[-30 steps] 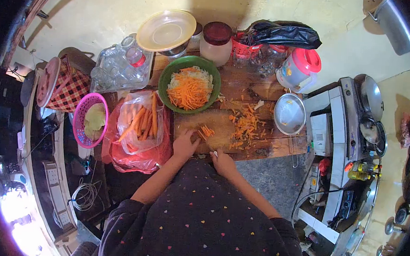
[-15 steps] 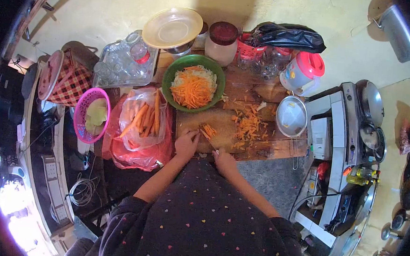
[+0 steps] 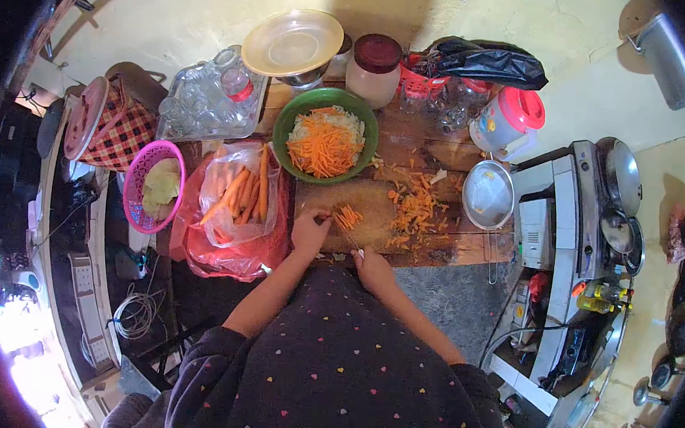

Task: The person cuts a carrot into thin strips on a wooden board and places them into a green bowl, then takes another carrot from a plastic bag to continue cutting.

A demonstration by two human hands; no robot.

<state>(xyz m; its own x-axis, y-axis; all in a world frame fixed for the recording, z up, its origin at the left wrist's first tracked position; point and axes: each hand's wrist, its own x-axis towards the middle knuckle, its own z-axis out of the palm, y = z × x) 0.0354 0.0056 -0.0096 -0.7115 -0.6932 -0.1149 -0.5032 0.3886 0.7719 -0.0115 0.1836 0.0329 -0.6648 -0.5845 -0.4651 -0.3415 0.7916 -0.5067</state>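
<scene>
My right hand (image 3: 372, 271) is closed around the handle of a knife (image 3: 349, 236), whose thin blade points up and left to a small pile of carrot strips (image 3: 348, 217). The strips lie on a wooden cutting board (image 3: 371, 196). At the left of the pile is my left hand (image 3: 311, 232), its fingers bent and pressed together at the tips; what they hold, if anything, is too small to tell. Beyond the board, a green bowl (image 3: 282, 151) holds orange carrot strips over pale shreds. Orange scraps (image 3: 417, 211) are scattered at the right of the board.
Whole carrots (image 3: 238, 196) lie in a plastic bag on red plastic at the left. Beside them stands a pink basket (image 3: 129, 201). A metal strainer (image 3: 488, 195) is at the right, near a pink-lidded jug (image 3: 498, 129). Glasses fill a tray (image 3: 206, 135) behind.
The view has shifted slightly. My left hand has moved a little up and left relative to the carrot strips. The knife stays in my right hand.
</scene>
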